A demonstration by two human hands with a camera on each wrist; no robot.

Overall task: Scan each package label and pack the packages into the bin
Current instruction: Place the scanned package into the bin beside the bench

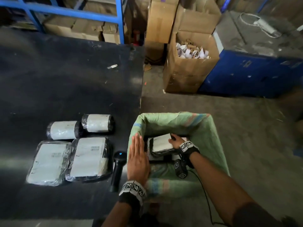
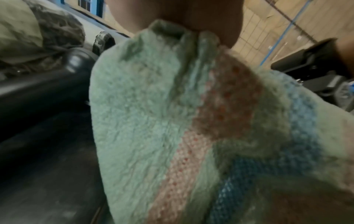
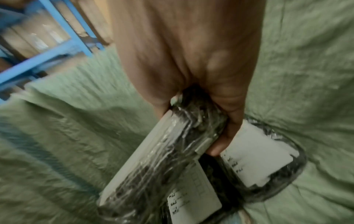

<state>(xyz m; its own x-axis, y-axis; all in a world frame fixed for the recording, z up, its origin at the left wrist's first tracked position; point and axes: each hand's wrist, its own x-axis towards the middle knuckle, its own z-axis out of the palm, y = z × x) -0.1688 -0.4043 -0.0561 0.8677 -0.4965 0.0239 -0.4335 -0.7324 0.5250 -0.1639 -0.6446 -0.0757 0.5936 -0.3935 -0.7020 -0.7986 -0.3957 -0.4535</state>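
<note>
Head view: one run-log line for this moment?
right hand: grips package inside bin | left hand: flat on rim | scanner: on table

I'm in a warehouse packing area: blue metal shelving stacked with brown cardboard cartons, an open cardboard box of torn paper scraps on the bare concrete floor, a scuffed black worktable with black-wrapped labelled parcels beside a black handheld barcode scanner.
</note>
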